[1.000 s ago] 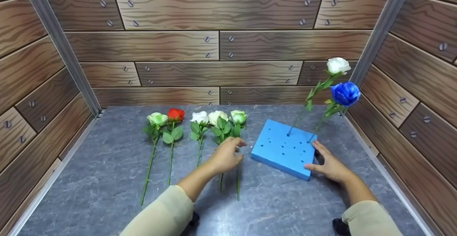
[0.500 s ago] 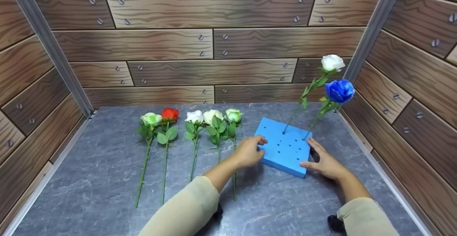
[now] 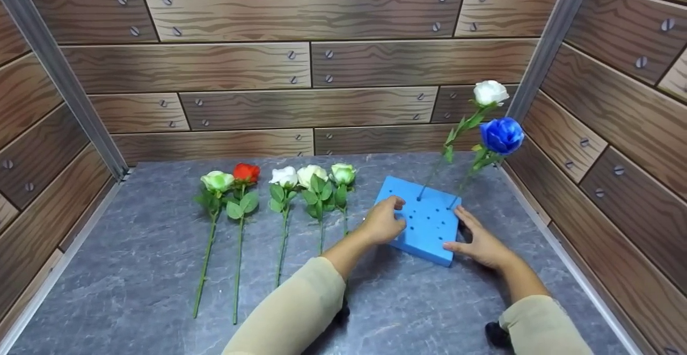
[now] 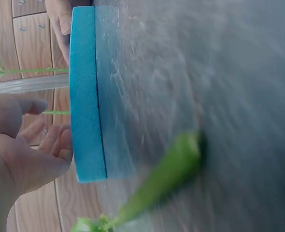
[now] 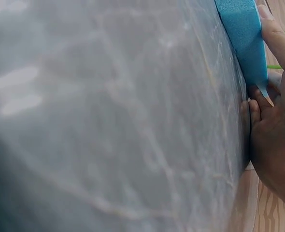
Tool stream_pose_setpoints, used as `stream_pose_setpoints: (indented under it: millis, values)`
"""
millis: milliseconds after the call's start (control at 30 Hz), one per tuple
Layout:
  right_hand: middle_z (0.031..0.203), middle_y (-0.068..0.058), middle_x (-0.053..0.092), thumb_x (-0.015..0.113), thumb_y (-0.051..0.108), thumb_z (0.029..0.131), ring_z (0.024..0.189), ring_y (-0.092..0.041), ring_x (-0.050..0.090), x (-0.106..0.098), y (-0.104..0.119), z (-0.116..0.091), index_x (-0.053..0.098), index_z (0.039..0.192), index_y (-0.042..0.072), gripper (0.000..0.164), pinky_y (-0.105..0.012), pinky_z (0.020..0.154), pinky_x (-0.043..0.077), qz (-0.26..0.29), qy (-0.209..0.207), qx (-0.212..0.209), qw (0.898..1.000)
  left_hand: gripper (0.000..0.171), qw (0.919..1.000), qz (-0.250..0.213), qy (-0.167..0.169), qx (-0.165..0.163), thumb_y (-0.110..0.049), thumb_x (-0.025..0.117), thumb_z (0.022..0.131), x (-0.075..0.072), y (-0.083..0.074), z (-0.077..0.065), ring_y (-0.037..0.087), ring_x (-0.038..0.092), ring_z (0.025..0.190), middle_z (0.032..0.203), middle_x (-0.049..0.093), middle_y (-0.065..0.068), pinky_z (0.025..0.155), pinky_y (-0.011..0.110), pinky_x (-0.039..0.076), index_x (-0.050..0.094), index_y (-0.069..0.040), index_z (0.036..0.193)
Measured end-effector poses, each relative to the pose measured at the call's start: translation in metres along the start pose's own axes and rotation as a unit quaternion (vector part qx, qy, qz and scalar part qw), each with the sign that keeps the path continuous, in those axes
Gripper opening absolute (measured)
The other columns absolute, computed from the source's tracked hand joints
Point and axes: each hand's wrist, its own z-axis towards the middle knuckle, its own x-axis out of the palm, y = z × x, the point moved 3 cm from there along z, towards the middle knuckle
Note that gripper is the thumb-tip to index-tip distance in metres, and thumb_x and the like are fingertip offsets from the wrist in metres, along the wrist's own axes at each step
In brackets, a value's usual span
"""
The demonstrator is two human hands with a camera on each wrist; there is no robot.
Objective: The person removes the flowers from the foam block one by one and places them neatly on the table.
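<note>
A blue foam block [image 3: 426,245] with several small holes in its top lies on the grey table. My right hand [image 3: 483,245] holds its right side, thumb at the front corner and fingers along the edge. Over the block's left part hovers my left hand [image 3: 384,222], fingers loosely bent with nothing between them; whether the fingertips touch the foam I cannot tell. A white rose [image 3: 490,93] and a blue rose [image 3: 502,136] stand in holes near the back right, leaning right. In the left wrist view, the block's side [image 4: 86,96] shows beside the left fingers.
Left of the block, several roses lie in a row, blooms away from me: a pale green one [image 3: 217,181], a red one [image 3: 246,172], a white one [image 3: 284,176], a cream one [image 3: 312,176] and another green one [image 3: 342,173]. Wood-patterned walls [image 3: 241,65] enclose the table.
My left hand has moved right, from above the rose stems to the block's left part. The right hand stays on the block. The whole head view has shifted slightly.
</note>
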Motion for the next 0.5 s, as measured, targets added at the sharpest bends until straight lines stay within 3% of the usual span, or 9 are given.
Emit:
stream_pose_setpoints:
  millis: [167,500]
  values:
    - [0.182,-0.026,0.001,0.082,0.043,0.097,0.166,-0.056,0.002,0.002,-0.001,0.001,0.014,0.174,0.004,0.109,-0.078,0.131,0.012,0.009,0.000,0.002,1.000,0.052,0.9995,-0.019,-0.018,-0.018,-0.011,0.064,0.103,0.005,0.000,0.009,0.028,0.062,0.129,0.150,0.061,0.013,0.110,0.045,0.055,0.053,-0.007,0.154]
    - [0.182,-0.025,0.001,0.083,0.043,0.096,0.167,-0.055,0.000,0.001,-0.002,0.000,0.015,0.174,0.006,0.110,-0.077,0.132,0.009,0.016,-0.003,0.011,1.000,0.050,0.9976,-0.052,-0.040,-0.025,-0.005,0.063,0.101,0.021,-0.004,0.031,0.030,0.061,0.136,0.147,0.063,0.013,0.114,0.043,0.054,0.055,-0.007,0.151]
